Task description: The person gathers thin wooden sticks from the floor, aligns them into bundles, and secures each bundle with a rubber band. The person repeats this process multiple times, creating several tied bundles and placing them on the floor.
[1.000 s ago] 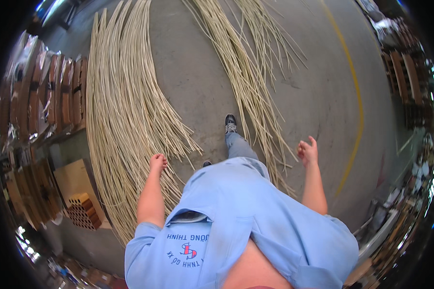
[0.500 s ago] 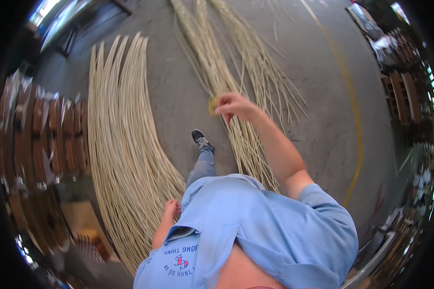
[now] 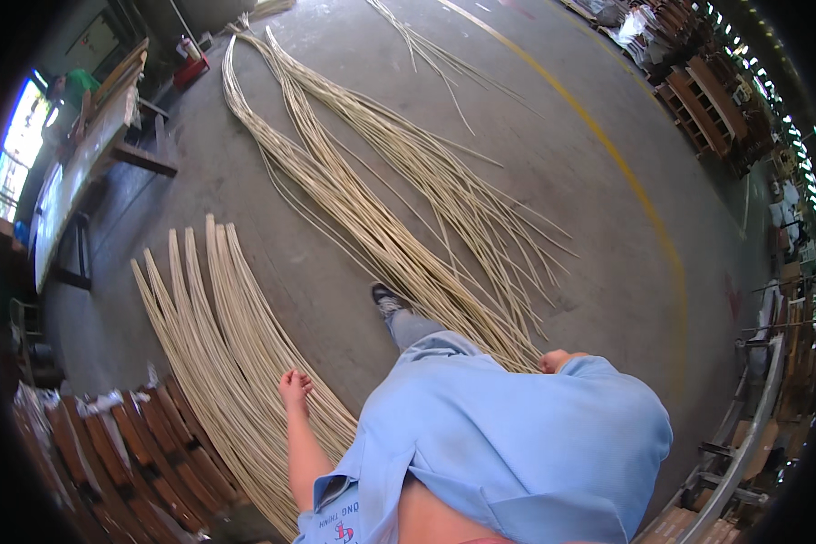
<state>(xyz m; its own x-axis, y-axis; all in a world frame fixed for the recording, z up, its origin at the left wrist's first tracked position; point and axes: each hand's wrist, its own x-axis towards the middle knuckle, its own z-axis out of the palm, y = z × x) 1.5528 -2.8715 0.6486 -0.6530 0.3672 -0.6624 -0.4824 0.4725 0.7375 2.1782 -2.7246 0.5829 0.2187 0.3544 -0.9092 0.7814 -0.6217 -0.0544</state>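
Note:
My left hand (image 3: 296, 388) is raised over a wide row of long pale rattan canes (image 3: 231, 363) on the floor to the left. Its fingers are curled in loosely, and nothing shows in them. At the near end of a second long bundle of canes (image 3: 372, 231) is my right hand (image 3: 558, 361), mostly covered by my blue sleeve and side, so its fingers and anything in them are hidden. This bundle runs from the far left toward my body, and a looser bunch of canes (image 3: 444, 172) fans out along its right side. My shoe (image 3: 386, 299) stands against its left edge.
Stacked brown wooden parts (image 3: 136, 444) stand at the lower left, a long workbench (image 3: 86, 172) with a person in green (image 3: 80, 83) at the far left. More wooden racks (image 3: 703, 104) stand far right, a metal frame (image 3: 752, 435) near right. A yellow line (image 3: 626, 177) crosses the floor.
My right hand, with a small yellow item at it half a second ago, has drawn back to my side. My left hand has risen. The view has turned, showing more floor ahead.

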